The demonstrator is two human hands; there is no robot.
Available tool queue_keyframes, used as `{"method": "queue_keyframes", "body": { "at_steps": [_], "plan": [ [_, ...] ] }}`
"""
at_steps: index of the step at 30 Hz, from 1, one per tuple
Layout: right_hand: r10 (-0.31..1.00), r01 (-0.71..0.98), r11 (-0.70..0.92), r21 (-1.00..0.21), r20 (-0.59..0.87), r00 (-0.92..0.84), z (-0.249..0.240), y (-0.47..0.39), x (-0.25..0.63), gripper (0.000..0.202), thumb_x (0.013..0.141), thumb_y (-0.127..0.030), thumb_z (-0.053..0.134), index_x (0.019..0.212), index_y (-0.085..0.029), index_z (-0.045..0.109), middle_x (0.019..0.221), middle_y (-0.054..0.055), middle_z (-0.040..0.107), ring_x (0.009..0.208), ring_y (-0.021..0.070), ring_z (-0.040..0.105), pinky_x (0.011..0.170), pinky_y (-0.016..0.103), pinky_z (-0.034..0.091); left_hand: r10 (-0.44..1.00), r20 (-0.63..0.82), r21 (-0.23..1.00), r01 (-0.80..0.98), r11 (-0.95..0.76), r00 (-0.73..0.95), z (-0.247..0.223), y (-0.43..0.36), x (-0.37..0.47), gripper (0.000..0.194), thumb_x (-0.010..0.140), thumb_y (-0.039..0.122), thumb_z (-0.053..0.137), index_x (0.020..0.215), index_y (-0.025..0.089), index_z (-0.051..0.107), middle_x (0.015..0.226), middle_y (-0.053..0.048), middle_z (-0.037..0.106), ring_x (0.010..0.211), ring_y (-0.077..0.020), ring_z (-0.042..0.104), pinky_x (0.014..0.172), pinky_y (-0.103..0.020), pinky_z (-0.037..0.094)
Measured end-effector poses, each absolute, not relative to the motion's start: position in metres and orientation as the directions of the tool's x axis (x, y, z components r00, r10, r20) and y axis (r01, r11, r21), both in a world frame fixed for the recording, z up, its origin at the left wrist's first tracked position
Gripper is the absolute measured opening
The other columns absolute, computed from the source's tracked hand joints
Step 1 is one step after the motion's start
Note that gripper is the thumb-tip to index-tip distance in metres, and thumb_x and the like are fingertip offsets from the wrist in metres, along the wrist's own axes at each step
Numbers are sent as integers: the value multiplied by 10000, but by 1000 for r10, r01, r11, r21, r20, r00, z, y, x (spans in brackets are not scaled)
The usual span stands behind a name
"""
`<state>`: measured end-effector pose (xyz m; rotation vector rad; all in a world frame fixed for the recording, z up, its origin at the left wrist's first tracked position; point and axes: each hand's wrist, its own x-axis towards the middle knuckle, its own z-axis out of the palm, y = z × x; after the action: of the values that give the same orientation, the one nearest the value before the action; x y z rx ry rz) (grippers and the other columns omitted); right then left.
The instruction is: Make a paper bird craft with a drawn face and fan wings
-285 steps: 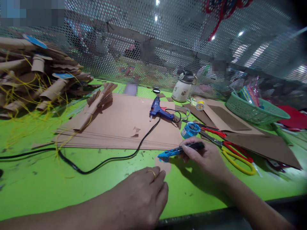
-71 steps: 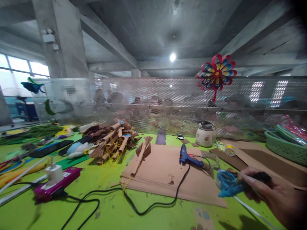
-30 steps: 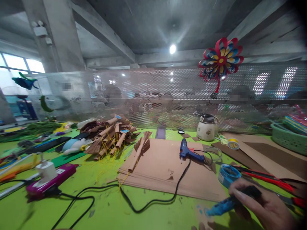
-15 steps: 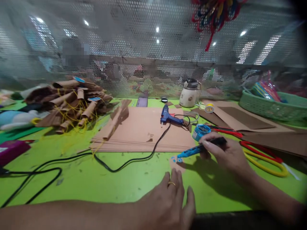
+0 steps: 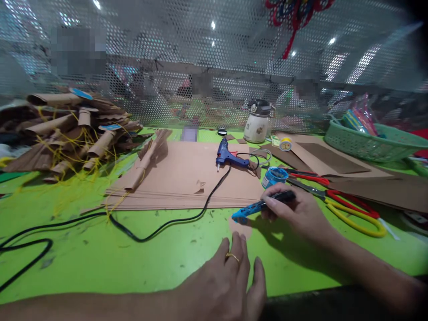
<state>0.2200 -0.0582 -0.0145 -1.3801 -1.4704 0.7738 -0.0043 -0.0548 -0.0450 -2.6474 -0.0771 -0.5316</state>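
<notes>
The right hand (image 5: 297, 209) clamps the blue-stained pen (image 5: 256, 208), slanted leftward to the far edge of the paper piece (image 5: 243, 229) on the surface (image 5: 163, 258), while the left hand (image 5: 224, 274), fingers loosely apart, meets its near edge.

The left hand (image 5: 224, 278) is cut off by the bottom edge, its fingertips hiding the near part of the paper piece (image 5: 242, 229); the right hand (image 5: 294, 211) covers some of the blue-smeared pen (image 5: 252, 208). Print on the blue jar (image 5: 276, 177) is illegible. The top edge crops the red ornament (image 5: 294, 31); shapes behind the perforated screen (image 5: 154, 73) blur.
</notes>
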Motion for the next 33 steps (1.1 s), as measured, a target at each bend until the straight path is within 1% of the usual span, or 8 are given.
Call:
{"method": "queue_keyframes", "body": {
  "at_steps": [3, 9, 12, 15, 19, 24, 29, 33],
  "plan": [
    [979, 382, 147, -913, 190, 77, -17, -58, 219, 152, 900, -352, 616, 860, -206, 635, 638, -1, 670, 567, 144, 607, 564, 274, 485, 4, 359, -390, 154, -908, 933, -44, -56, -3, 288, 936, 155, 427, 1171, 42, 551, 1054, -265, 701, 1079, -369, 658, 840, -460, 553],
    [982, 382, 121, -916, 167, 89, -18, -57, 219, 188, 901, -379, 623, 847, -198, 632, 621, -5, 660, 553, 139, 605, 554, 265, 483, -10, 379, -398, 153, -905, 925, -43, -56, -5, 278, 914, 117, 489, 1171, 34, 556, 1016, -250, 714, 1070, -369, 661, 848, -474, 529],
    [982, 383, 120, -916, 166, 92, -18, -57, 219, 200, 895, -392, 630, 849, -197, 634, 616, -7, 661, 546, 137, 608, 545, 261, 488, -23, 382, -401, 143, -905, 924, -44, -55, -5, 266, 921, 119, 477, 1161, 40, 561, 1001, -239, 720, 1043, -355, 673, 836, -469, 531],
    [982, 396, 113, -911, 164, 97, -18, -58, 219, 205, 892, -397, 630, 852, -196, 638, 622, 3, 671, 538, 143, 608, 529, 265, 487, -23, 379, -397, 140, -907, 925, -47, -54, -3, 261, 920, 129, 481, 1155, 46, 560, 997, -237, 720, 1047, -364, 669, 830, -472, 530],
    [983, 405, 111, -908, 159, 88, -17, -59, 220, 183, 897, -375, 622, 842, -201, 636, 605, -1, 665, 523, 144, 596, 505, 264, 470, -22, 380, -398, 142, -906, 925, -48, -54, -2, 269, 916, 123, 480, 1161, 41, 554, 1001, -237, 720, 1048, -365, 668, 821, -465, 532],
    [977, 399, 135, -907, 189, 100, -17, -58, 220, 160, 909, -350, 610, 843, -205, 629, 622, -10, 666, 538, 134, 596, 532, 257, 476, -22, 389, -418, 155, -895, 921, -45, -54, -2, 262, 915, 103, 452, 1148, 58, 562, 1004, -210, 727, 1034, -340, 677, 832, -445, 538],
    [984, 382, 115, -917, 158, 82, -17, -58, 218, 171, 904, -359, 618, 855, -196, 623, 632, -8, 660, 550, 133, 592, 541, 258, 472, -12, 368, -407, 150, -901, 930, -44, -52, -2, 254, 927, 126, 475, 1154, 46, 557, 1034, -237, 715, 1045, -333, 672, 847, -445, 527],
    [990, 371, 102, -923, 132, 56, -17, -58, 219, 172, 907, -363, 615, 856, -198, 621, 620, -10, 657, 551, 128, 581, 534, 250, 462, -35, 377, -419, 136, -898, 926, -45, -52, -3, 256, 928, 113, 474, 1158, 40, 558, 1028, -230, 717, 1046, -340, 672, 845, -445, 523]
  ]
}}
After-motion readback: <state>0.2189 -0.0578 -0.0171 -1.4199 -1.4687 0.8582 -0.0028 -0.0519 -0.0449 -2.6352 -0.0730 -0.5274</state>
